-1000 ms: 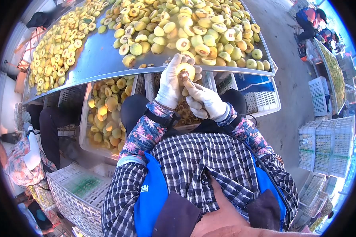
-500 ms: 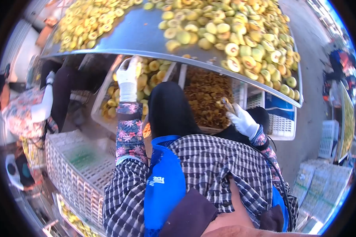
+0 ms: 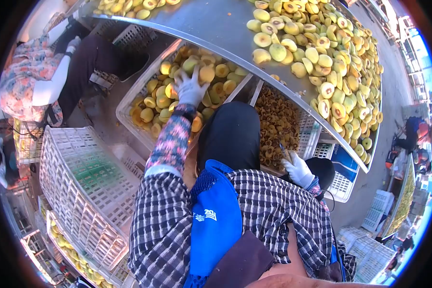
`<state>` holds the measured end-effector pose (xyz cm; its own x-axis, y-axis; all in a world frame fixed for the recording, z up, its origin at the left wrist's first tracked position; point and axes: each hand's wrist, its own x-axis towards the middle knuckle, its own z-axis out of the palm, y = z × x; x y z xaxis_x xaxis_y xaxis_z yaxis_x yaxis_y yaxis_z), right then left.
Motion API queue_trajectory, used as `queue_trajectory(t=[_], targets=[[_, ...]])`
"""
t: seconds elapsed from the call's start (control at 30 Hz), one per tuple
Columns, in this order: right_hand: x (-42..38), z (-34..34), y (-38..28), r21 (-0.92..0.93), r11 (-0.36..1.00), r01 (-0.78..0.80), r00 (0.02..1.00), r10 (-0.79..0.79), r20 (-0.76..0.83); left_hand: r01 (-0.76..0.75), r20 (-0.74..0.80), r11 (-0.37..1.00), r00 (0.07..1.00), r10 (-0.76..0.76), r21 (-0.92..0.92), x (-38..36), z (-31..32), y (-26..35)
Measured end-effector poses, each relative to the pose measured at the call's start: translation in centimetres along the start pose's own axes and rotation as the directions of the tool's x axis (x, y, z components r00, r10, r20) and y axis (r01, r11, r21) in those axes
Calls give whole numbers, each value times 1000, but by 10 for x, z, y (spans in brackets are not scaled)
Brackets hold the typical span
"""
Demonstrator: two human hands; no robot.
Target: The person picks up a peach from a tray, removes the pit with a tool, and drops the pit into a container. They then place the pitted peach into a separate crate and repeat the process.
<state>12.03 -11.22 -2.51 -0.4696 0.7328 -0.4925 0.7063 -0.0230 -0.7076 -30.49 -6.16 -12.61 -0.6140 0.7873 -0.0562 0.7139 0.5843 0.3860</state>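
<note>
My left hand (image 3: 191,90), in a white glove, reaches into a white crate (image 3: 125,111) heaped with yellow-green peach halves (image 3: 163,102). Its fingers are spread over the fruit, beside a rounder orange-yellow piece (image 3: 207,74). The white-gloved right hand (image 3: 298,171) is closed round a small, slim hand tool (image 3: 282,148) that points up and away from me; its working end is hard to make out. Beyond that hand, between my knees, stands a crate of brown peach pits (image 3: 276,122).
A metal table (image 3: 216,36) bearing piles of peach halves (image 3: 341,62) spans the far side, its edge above the crates. Stacked white crates (image 3: 77,187) stand at left. Another person (image 3: 33,91) sits at far left. A blue cloth (image 3: 344,163) hangs at right.
My left hand has gone from the table edge down into the peach crate, its fingers spreading. The right hand has lowered slightly with the tool. The view has turned and shifted.
</note>
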Motion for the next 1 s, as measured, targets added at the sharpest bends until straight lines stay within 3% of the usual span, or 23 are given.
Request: queue_trajectory(t=[0.1, 0.13, 0.17, 0.2, 0.23, 0.27, 0.3, 0.37, 0.43, 0.47, 0.5, 0.57, 0.63, 0.67, 0.7, 0.73, 0.77, 0.8, 0.83, 0.9, 1.0], targets=[[7, 6, 20, -100, 994, 47, 997, -53, -60, -122, -38, 988, 991, 126, 96, 56, 13, 15], [8, 5, 17, -84, 994, 67, 997, -71, -41, -120, 39, 987, 992, 116, 104, 73, 12, 22], [9, 4, 16, -108, 993, -52, 998, 47, -52, -118, 116, 986, 988, 105, 116, 89, 10, 27], [9, 4, 14, -103, 992, -68, 996, 62, -64, -119, 233, 985, 969, 87, 125, 104, 8, 32], [5, 5, 12, -105, 991, -81, 994, 73, -75, -111, 220, 988, 972, 85, 109, 115, 9, 34], [8, 8, 48, -263, 928, 263, 956, -287, -60, -84, 218, 994, 974, 68, 64, 129, 13, 32], [7, 11, 41, -28, 997, -78, 995, 76, -70, -52, 218, 998, 975, 46, 21, 142, 16, 27], [6, 12, 57, -55, 980, -190, 982, 189, -25, 45, 224, 996, 974, -28, -72, 176, 26, 7], [7, 13, 129, -151, 988, 26, 999, -21, 36, 35, 168, 976, 986, 2, -216, 226, 69, -30], [6, 9, 72, 172, 884, -434, 901, 431, 59, 83, 217, 993, 974, -63, -84, 207, 27, -15], [3, 15, 94, 151, 933, -327, 945, 321, 61, 101, 218, 990, 973, -78, -98, 214, 42, -14], [12, 9, 20, -340, 861, -377, 915, 403, 5, -104, 173, 949, 984, 53, 298, 232, 60, -12], [21, 8, 73, -336, 879, -338, 924, 377, 57, -23, 70, 993, 997, 15, 116, 243, 79, -6], [25, 9, 49, -342, 860, -378, 908, 416, 43, -19, 2, 997, 1000, 19, -76, 258, 100, -12], [25, 10, 50, -347, 857, -381, 906, 422, 47, -126, -179, 894, 982, 52, -430, 281, 142, -28], [29, 9, 55, -353, 860, -369, 905, 418, 74, -585, -584, 250, 807, 88, -771, 288, 163, -29], [33, 10, 64, -355, 865, -354, 906, 411, 99, -285, -336, 760, 937, 92, -584, 303, 175, -37], [34, 10, 94, -418, 894, -163, 952, 255, 172, -80, -98, 976, 993, 61, -205, 281, 133, -21], [40, 13, 77, -413, 896, -165, 953, 253, 166, -52, 28, 998, 998, 53, -20, 267, 105, -10], [44, 15, 47, -398, 800, -450, 842, 528, 108, -92, 150, 992, 986, 78, 91, 260, 81, 1], [38, 16, 48, -368, 840, -399, 883, 460, 91, -157, 266, 971, 958, 106, 180, 242, 52, 0]])
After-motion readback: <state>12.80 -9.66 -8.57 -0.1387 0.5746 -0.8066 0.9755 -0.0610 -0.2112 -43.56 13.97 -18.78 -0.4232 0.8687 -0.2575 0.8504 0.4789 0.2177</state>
